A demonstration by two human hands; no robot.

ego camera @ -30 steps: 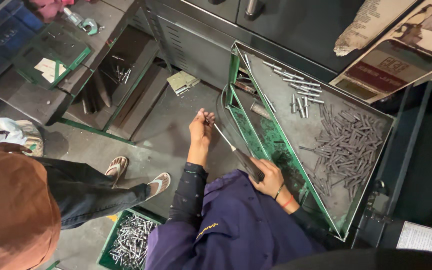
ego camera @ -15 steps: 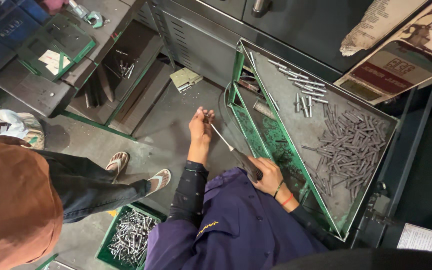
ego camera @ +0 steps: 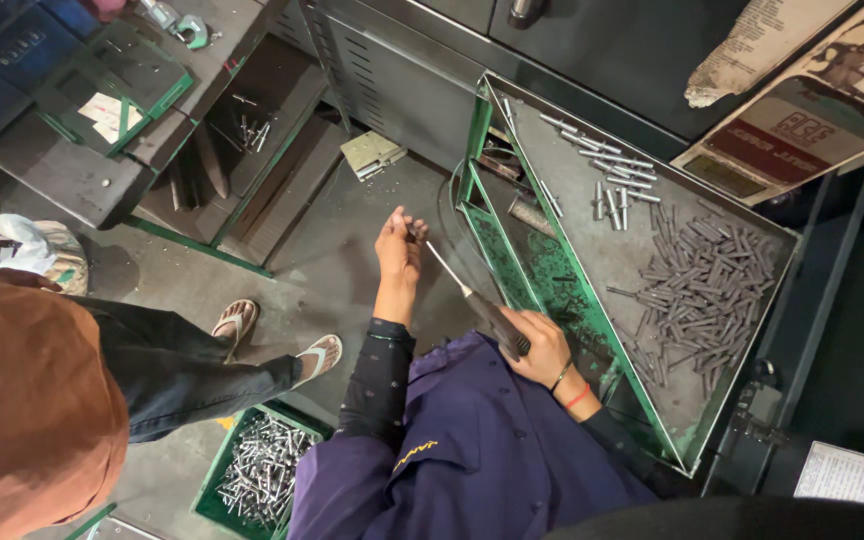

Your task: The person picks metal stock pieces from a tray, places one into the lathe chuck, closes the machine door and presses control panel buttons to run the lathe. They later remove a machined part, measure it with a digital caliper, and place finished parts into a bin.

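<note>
My right hand (ego camera: 542, 345) grips the dark handle of a thin metal rod tool (ego camera: 467, 295) near the green edge of a tray. The slim shaft runs up and left to my left hand (ego camera: 397, 250). Its fingers pinch around the tool's tip, with the hand held out over the grey floor. Whether a small part sits between those fingers is hidden. My purple sleeves and shirt (ego camera: 472, 450) fill the lower middle.
A grey metal tray with a green rim (ego camera: 592, 260) holds several loose metal pins (ego camera: 702, 290) on my right. Another person in an orange top (ego camera: 22, 400), dark trousers and sandals sits at left. A green crate of shiny parts (ego camera: 262, 465) lies below. Open drawers (ego camera: 242, 140) stand at upper left.
Both hands keep their hold on the tool and stay nearly in place. The view has drifted slightly, and the other person's foot has shifted a little.
</note>
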